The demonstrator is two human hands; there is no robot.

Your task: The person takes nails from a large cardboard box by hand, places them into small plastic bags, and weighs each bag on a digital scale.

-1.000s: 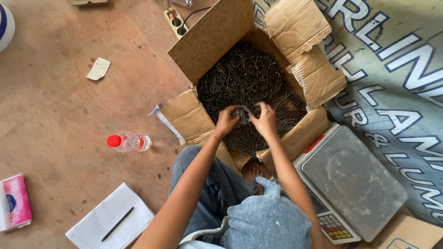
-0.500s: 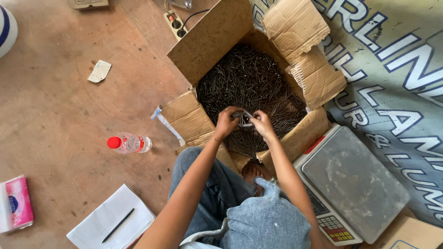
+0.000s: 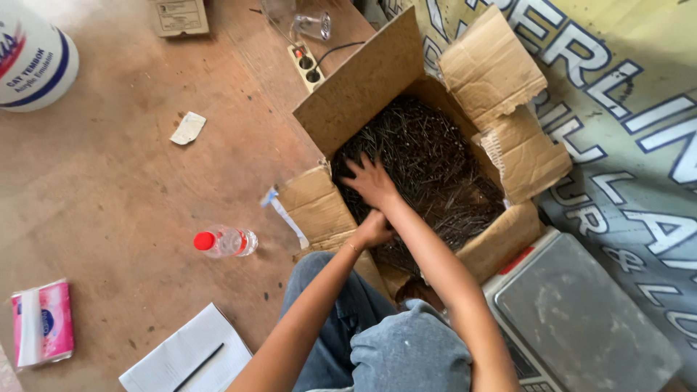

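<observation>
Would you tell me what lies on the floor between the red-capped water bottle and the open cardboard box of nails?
In the head view, a strip of white and blue tape hangs off the cardboard box flap, between it and the water bottle; the rest is bare floor.

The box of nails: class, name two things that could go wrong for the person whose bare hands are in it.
1. The right hand lies spread on the loose dark nails with no glove; points could prick the fingers.
2. The cardboard box has torn flaps, and the left hand works at its near edge; leaning there could perhaps split it and spill nails.
</observation>
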